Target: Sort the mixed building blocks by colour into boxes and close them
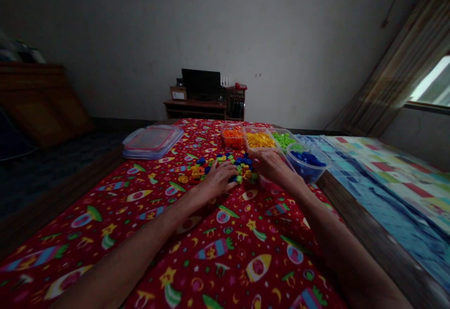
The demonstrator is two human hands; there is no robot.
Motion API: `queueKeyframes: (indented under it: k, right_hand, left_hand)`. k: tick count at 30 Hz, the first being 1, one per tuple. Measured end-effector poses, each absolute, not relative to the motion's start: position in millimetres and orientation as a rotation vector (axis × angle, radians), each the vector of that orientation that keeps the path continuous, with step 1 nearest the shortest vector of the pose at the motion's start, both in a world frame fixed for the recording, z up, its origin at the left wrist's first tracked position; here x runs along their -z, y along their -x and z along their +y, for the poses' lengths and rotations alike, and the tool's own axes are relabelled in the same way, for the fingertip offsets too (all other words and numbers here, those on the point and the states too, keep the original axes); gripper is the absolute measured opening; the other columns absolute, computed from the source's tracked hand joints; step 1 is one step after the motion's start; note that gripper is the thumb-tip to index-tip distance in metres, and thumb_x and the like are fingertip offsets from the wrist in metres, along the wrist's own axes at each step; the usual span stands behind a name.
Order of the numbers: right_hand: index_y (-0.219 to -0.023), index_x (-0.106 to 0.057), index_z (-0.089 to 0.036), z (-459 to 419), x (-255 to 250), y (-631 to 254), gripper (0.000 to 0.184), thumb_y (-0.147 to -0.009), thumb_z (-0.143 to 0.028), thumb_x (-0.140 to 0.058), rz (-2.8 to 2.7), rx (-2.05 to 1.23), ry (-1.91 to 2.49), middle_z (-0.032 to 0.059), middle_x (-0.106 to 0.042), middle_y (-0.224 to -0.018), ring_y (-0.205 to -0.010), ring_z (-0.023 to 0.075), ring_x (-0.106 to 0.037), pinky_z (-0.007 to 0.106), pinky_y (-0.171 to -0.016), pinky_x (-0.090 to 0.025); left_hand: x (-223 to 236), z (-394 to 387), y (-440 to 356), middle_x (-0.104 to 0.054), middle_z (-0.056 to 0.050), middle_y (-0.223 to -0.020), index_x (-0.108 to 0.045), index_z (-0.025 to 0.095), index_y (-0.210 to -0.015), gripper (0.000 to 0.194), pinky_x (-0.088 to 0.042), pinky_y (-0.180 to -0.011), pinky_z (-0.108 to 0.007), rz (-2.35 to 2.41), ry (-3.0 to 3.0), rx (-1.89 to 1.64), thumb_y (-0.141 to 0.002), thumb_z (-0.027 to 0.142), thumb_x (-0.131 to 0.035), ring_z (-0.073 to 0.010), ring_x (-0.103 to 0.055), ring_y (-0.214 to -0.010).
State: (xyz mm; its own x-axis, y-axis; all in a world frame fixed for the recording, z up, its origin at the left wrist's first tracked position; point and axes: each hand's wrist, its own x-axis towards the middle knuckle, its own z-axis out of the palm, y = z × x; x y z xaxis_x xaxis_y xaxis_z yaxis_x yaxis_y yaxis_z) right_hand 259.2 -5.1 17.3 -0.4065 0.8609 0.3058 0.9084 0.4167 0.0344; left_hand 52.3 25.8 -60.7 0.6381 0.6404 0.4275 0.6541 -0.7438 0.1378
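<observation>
A mixed pile of small plastic building blocks [197, 172] in blue, yellow, green and orange lies on the red patterned tablecloth [218, 248]. My left hand [221, 177] rests on the near side of this pile, fingers spread over the blocks. To its right, my right hand [270, 163] hovers by the front of the container of yellow blocks [260, 140], its fingers bent together. Whatever those fingers may hold is hidden. Behind the pile stands a clear container of orange blocks [233, 138]. Green blocks [283, 140] fill another, and a round tub [309, 172] holds blue ones.
Stacked clear lids [153, 141] lie at the table's left edge. A bed with a patchwork cover [404, 173] adjoins the table on the right. Against the far wall, a monitor [201, 84] stands on a small desk [195, 107].
</observation>
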Motion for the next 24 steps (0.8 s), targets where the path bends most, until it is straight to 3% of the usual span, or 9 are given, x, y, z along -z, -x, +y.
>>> queueKeyframes:
  k: [4, 6, 10, 14, 17, 20, 24]
  right_hand:
    - [-0.087, -0.066, -0.011, -11.6, -2.4, -241.6, 0.024, -0.084, -0.007, -0.043, -2.679, 0.417, 1.497, 0.0140, -0.065, -0.087, -0.094, 0.0231, -0.054, 0.036, -0.090, -0.038]
    - [-0.097, -0.066, -0.011, -14.2, 8.9, -236.7, 0.025, -0.086, -0.009, -0.043, -2.716, 0.504, 1.523, 0.0141, -0.065, -0.092, -0.103, 0.0271, -0.051, 0.047, -0.101, -0.030]
    - [-0.124, -0.053, -0.013, -15.0, 28.3, -235.3, 0.040, -0.085, -0.009, -0.043, -2.700, 0.595, 1.574, 0.0141, -0.062, -0.108, -0.106, 0.0294, -0.051, 0.056, -0.105, -0.023]
    - [-0.128, -0.048, -0.012, -14.8, 26.2, -239.9, 0.045, -0.084, -0.008, -0.044, -2.661, 0.532, 1.469, 0.0135, -0.063, -0.104, -0.098, 0.0248, -0.055, 0.048, -0.103, -0.030]
    - [-0.124, -0.049, -0.011, -14.4, 14.9, -240.8, 0.040, -0.085, -0.010, -0.045, -2.582, 0.397, 1.404, 0.0100, -0.064, -0.088, -0.079, 0.0190, -0.057, 0.035, -0.084, -0.042]
    - [-0.119, -0.051, -0.010, -11.5, 9.0, -237.6, 0.033, -0.086, -0.014, -0.048, -2.491, 0.266, 1.406, 0.0078, -0.063, -0.077, -0.066, 0.0158, -0.053, 0.027, -0.065, -0.039]
    - [-0.117, -0.051, -0.013, -5.1, 20.1, -233.4, 0.031, -0.087, -0.014, -0.050, -2.481, 0.083, 1.180, 0.0077, -0.063, -0.083, -0.071, 0.0154, -0.055, 0.025, -0.064, -0.040]
  left_hand:
    - [49.4, 39.8, -46.3, -0.062, -0.007, -0.122, -0.068, 0.021, -0.096, 0.025, -0.037, -0.103, -0.039, -1.196, 2.878, 0.731, -0.071, 0.022, -0.068, -0.0242, -0.052, -0.118]
    - [42.9, 42.7, -45.4, -0.064, -0.006, -0.119, -0.070, 0.021, -0.091, 0.022, -0.041, -0.101, -0.036, -1.254, 2.883, 0.734, -0.069, 0.019, -0.067, -0.0233, -0.055, -0.114]
    - [36.3, 39.9, -44.9, -0.068, -0.003, -0.108, -0.070, 0.022, -0.089, 0.021, -0.044, -0.097, -0.033, -1.329, 2.870, 0.756, -0.070, 0.018, -0.064, -0.0217, -0.060, -0.106]
    - [35.4, 37.0, -44.2, -0.069, -0.005, -0.106, -0.070, 0.020, -0.090, 0.020, -0.045, -0.097, -0.033, -1.356, 2.855, 0.774, -0.071, 0.022, -0.065, -0.0224, -0.060, -0.105]
    - [35.9, 38.2, -42.7, -0.068, -0.006, -0.106, -0.069, 0.019, -0.092, 0.021, -0.046, -0.095, -0.034, -1.376, 2.856, 0.774, -0.072, 0.023, -0.065, -0.0229, -0.060, -0.104]
    - [37.9, 39.5, -41.9, -0.069, -0.006, -0.104, -0.068, 0.019, -0.093, 0.022, -0.047, -0.093, -0.033, -1.403, 2.839, 0.803, -0.073, 0.024, -0.064, -0.0222, -0.061, -0.101]
    - [40.5, 38.5, -45.0, -0.069, -0.005, -0.106, -0.068, 0.019, -0.096, 0.025, -0.046, -0.094, -0.033, -1.313, 2.882, 0.877, -0.072, 0.021, -0.065, -0.0217, -0.061, -0.102]
